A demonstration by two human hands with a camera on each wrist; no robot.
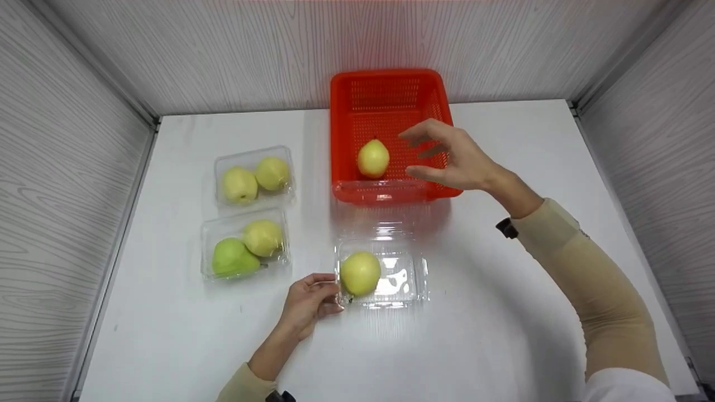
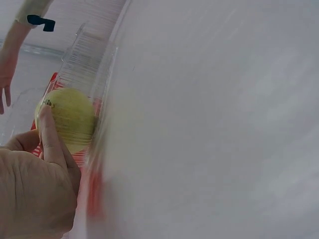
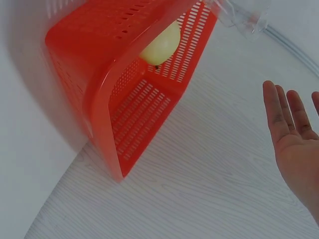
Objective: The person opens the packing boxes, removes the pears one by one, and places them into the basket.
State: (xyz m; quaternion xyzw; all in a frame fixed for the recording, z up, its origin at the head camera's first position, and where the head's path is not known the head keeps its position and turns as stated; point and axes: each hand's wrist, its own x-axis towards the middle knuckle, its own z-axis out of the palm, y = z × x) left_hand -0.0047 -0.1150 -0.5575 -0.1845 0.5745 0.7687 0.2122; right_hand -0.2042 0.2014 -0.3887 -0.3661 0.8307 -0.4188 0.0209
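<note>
"What do we have nearest us?"
"The left hand (image 1: 304, 304), pinching the left edge of a clear box (image 1: 399, 286). Inside, at that same end, we see a yellow fruit (image 1: 360, 273)."
"And its lid (image 1: 385, 230)?"
"Open on the far side, overlapping the near rim of the red basket (image 1: 339, 139) in our head view; we can't tell whether they touch."
"Off to the left?"
"A second box (image 1: 223, 226) with a green pear (image 1: 230, 258) beside a yellow one (image 1: 262, 238), then, just beyond, a third box (image 1: 225, 163) holding two yellow fruits (image 1: 240, 185)."
"Where do we find the right hand (image 1: 455, 159)?"
"Above the basket's right side, fingers extended, thumb apart. Left of it, another yellow fruit (image 1: 373, 159) lies in the basket, and behind that we see the wood-grained wall (image 1: 251, 61)."
</note>
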